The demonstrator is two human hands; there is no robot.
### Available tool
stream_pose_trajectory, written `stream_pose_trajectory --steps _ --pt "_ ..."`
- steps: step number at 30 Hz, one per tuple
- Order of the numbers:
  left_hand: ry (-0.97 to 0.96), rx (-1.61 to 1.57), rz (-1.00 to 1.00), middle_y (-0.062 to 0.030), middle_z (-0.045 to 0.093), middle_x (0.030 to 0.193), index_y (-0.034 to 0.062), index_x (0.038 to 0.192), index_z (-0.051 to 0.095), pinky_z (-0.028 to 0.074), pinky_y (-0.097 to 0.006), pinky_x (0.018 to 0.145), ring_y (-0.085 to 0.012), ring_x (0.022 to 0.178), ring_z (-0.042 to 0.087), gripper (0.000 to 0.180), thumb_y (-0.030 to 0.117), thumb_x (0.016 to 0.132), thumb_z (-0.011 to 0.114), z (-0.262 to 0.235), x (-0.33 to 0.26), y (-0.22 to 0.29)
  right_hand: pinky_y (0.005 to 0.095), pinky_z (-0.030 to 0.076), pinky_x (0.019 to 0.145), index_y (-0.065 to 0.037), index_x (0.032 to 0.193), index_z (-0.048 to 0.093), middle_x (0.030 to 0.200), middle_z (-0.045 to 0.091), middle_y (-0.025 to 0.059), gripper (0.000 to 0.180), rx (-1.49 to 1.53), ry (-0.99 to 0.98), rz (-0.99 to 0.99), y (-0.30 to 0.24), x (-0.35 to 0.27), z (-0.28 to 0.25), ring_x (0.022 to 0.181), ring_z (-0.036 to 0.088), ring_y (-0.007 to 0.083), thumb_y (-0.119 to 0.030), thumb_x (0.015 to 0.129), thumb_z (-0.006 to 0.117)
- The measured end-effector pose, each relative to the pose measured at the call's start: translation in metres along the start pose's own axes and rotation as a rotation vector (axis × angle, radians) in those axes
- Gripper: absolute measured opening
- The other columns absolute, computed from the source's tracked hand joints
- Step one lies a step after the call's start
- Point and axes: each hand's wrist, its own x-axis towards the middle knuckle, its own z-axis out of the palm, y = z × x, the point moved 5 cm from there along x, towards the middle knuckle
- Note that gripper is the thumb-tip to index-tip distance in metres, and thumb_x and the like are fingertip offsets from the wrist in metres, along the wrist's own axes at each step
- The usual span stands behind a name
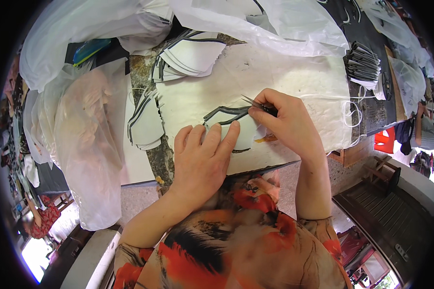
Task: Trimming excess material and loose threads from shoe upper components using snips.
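My left hand (201, 159) lies flat, fingers together, pressing a white cut piece (246, 135) onto the white work sheet (275, 77) on the table. A dark strip (225, 113) runs along the piece's upper edge. My right hand (287, 123) is closed on a thin metal tool (256, 103), possibly tweezers or small scissors, whose tip touches the dark strip's right end. An orange handle (266, 139) peeks out from under my right hand.
Stacks of white pieces with dark edging lie at the upper middle (190, 55) and at the left (144, 123). Clear plastic bags (87, 130) bulge at the left and along the top. A stack of dark-edged parts (364, 65) sits at the right.
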Motion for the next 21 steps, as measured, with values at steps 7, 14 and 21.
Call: stream_pose_trajectory --steps 7,14,21 --pt "-0.059 -0.001 0.033 -0.0059 0.052 0.105 0.0144 0.142 0.058 0.038 -0.049 0.104 -0.0258 0.099 0.053 0.060 0.012 0.083 0.071 -0.005 0.008 0.004 0.0249 0.043 0.058 0.001 0.094 0.066 0.073 0.061 -0.0008 0.015 0.065 -0.023 0.076 0.008 -0.001 -0.004 0.066 0.050 0.0047 -0.014 0.094 0.071" --pt "-0.189 0.065 0.006 -0.0052 0.053 0.098 0.0204 0.146 0.057 0.039 -0.053 0.108 -0.0257 0.099 0.057 0.067 0.010 0.082 0.072 -0.012 0.020 0.010 0.0245 0.044 0.061 0.001 0.094 0.067 0.075 0.063 -0.0001 0.016 0.092 0.024 0.056 0.014 -0.001 -0.007 0.068 0.052 0.0050 -0.015 0.093 0.071" --pt "-0.245 0.119 0.033 -0.0052 0.053 0.096 0.0209 0.148 0.055 0.038 -0.057 0.111 -0.0262 0.094 0.058 0.068 0.010 0.082 0.070 -0.013 0.033 0.016 0.0253 0.046 0.063 0.001 0.096 0.068 0.075 0.065 0.0019 0.018 0.055 0.088 0.021 0.018 -0.001 -0.008 0.068 0.053 0.0065 -0.016 0.093 0.072"
